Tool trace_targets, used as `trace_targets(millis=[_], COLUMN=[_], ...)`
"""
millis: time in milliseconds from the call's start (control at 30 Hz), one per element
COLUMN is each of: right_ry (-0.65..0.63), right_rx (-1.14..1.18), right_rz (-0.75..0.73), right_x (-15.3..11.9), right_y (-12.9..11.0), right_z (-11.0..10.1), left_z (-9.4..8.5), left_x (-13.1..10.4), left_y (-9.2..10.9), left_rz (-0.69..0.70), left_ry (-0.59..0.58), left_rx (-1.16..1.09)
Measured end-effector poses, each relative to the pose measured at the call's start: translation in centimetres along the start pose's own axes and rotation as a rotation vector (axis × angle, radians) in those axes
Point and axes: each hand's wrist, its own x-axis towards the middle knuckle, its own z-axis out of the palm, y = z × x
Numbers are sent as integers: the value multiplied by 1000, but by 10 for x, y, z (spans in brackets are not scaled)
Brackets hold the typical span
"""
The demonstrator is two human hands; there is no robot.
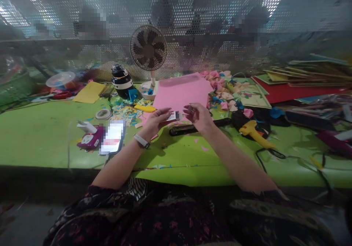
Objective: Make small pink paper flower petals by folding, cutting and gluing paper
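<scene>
Person seated at a green table (176,174), both forearms reaching in over the near edge. Left hand (157,120), white-strapped watch (142,140) on its wrist, grips a small white box (172,116) between thumb and fingers. Box is off the table surface, in front of the pink sheets (178,92), its end turned toward the other hand. Right hand (198,117) is raised just beside it, fingers curled and tips drawn close together; something small and greyish shows at the tips, but cannot tell whether it is gripped.

Below the hands, a long black tool (183,130) lies on the table, partly behind the right hand. Beyond the left hand: a yellow cutter (144,108) among paper scraps, a tape roll (103,114) farther left. Nearer the person on that side, a lit phone (113,135) next to a purple device (88,139). To the right, a yellow glue gun (254,132) with a dark cord. Folded paper pieces (220,86) heap beside the pink sheets. Standing fan (148,48) and dark bottle (121,79) at the back.
</scene>
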Motion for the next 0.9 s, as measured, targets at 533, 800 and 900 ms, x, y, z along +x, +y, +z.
trace_targets(millis=[533,800,900], right_ry=[-136,-167,-181], right_rx=[-502,-469,-475], right_rz=[-53,54,92], right_x=[-15,-17,-15], right_y=[6,16,17], right_z=[9,11,8], left_z=[4,2,4], left_x=[-2,-3,-4], left_y=[-2,-7,-6], left_rz=[61,73,83], left_ry=[46,-50,-66], left_rx=[-85,-13,8])
